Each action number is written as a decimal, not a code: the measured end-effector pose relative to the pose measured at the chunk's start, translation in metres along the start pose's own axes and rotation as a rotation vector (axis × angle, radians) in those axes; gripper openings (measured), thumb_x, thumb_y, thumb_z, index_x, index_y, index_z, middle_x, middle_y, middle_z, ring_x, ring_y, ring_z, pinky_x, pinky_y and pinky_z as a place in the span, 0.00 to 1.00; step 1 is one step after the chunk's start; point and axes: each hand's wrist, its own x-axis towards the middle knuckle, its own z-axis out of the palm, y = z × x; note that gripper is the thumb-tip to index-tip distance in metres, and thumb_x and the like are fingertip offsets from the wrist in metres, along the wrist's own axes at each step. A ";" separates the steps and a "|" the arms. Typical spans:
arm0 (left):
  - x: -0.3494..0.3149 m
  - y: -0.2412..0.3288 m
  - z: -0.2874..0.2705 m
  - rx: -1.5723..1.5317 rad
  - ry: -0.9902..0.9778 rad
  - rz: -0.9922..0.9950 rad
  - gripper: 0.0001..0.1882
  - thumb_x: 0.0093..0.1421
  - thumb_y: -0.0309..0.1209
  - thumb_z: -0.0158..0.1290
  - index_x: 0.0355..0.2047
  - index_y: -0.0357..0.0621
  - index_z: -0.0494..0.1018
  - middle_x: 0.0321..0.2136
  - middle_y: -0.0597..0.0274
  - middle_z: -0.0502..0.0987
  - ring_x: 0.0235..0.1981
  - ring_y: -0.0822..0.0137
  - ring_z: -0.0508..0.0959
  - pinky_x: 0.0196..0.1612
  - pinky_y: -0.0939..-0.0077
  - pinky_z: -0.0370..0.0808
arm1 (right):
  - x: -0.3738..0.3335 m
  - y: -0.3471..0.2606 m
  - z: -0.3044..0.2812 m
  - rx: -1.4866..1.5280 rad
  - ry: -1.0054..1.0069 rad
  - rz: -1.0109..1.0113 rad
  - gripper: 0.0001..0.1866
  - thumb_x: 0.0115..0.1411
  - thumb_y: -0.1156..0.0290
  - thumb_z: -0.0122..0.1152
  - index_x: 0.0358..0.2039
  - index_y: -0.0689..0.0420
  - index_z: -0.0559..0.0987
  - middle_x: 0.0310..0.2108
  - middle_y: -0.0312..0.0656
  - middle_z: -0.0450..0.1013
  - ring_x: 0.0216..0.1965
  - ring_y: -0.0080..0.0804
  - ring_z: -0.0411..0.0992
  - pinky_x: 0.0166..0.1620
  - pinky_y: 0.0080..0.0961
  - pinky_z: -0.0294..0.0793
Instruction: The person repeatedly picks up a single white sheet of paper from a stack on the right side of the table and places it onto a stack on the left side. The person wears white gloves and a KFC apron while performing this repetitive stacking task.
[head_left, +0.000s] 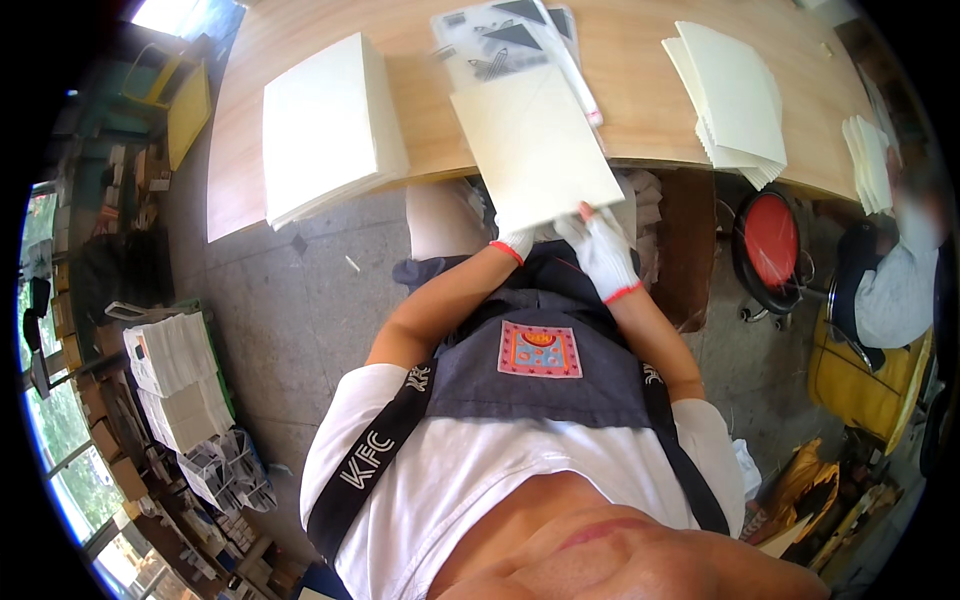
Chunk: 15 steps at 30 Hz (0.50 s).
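Note:
A thin stack of cream paper sheets (540,150) is tilted over the table's near edge, its far end covering part of some printed clear plastic sleeves (490,45). At its near right corner, my right hand (600,250), in a white glove with a red cuff, grips the edge with the bare thumb tip on top. My left hand (515,241), gloved alike, is at the near left corner; its fingers are hidden beneath the sheets. Left of them stands a tall stack of cream paper (320,125). Fanned cream sheets (735,95) lie to the right.
The wooden table (430,130) spans the far side. More cream sheets (868,165) are at its right end, near another person's sleeve (895,295). A red round stool (770,237) stands under the right part. On the left floor is a crate of paper stacks (180,375).

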 end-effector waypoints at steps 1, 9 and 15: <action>-0.001 -0.010 0.003 -0.187 0.192 -0.084 0.10 0.60 0.29 0.49 0.39 0.38 0.72 0.33 0.58 0.77 0.33 0.64 0.78 0.33 0.70 0.78 | 0.010 0.010 0.018 0.049 -0.010 -0.016 0.15 0.63 0.75 0.47 0.50 0.61 0.64 0.40 0.52 0.69 0.43 0.44 0.72 0.46 0.40 0.77; -0.011 0.092 -0.024 -0.537 -0.086 -0.614 0.15 0.60 0.33 0.49 0.44 0.37 0.69 0.33 0.56 0.76 0.29 0.63 0.78 0.31 0.72 0.78 | 0.050 0.002 0.033 0.317 -0.209 0.267 0.21 0.64 0.70 0.44 0.55 0.64 0.59 0.45 0.53 0.67 0.48 0.45 0.69 0.54 0.39 0.71; -0.014 0.097 -0.078 -0.307 0.040 -0.485 0.13 0.61 0.33 0.49 0.41 0.35 0.69 0.34 0.54 0.75 0.29 0.65 0.78 0.30 0.76 0.78 | 0.025 -0.006 0.065 -1.259 -0.382 -0.255 0.12 0.61 0.65 0.50 0.44 0.51 0.70 0.24 0.40 0.76 0.23 0.36 0.75 0.21 0.32 0.69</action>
